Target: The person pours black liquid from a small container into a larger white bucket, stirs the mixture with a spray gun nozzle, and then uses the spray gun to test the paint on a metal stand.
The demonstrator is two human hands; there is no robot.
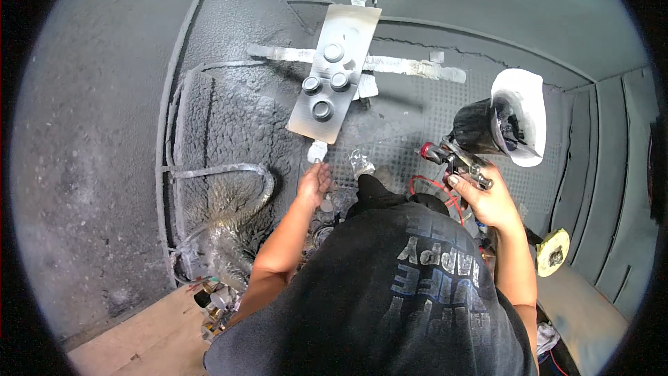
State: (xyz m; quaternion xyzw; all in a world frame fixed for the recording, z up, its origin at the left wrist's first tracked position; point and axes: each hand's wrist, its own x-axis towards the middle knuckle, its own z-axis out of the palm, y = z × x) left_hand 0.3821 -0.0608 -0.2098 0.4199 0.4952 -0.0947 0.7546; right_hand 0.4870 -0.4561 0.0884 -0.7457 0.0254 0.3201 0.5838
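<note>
My right hand (492,200) is wrapped round a spray gun (456,158) with a red ring at its nozzle. On the gun sits a black paint cup (475,127) with a white paper collar (527,108), dark paint inside. My left hand (314,182) is closed at the near end of a white, tape-wrapped stand arm (317,150), its fingertips on that end. Across the cross-shaped stand lies a tilted rectangular board (348,28), grey-white with brownish edges. Several round, ring-topped grey parts (322,111) stand on it. The gun's nozzle points left, well apart from the board.
A coated pipe (229,169) bends out on the left beside a rough, paint-crusted surface (243,111). A red hose (424,179) runs beneath the gun. Cans and clutter (219,299) stand at lower left. A yellowish round disc (554,253) is at the right. Grey booth walls surround the stand.
</note>
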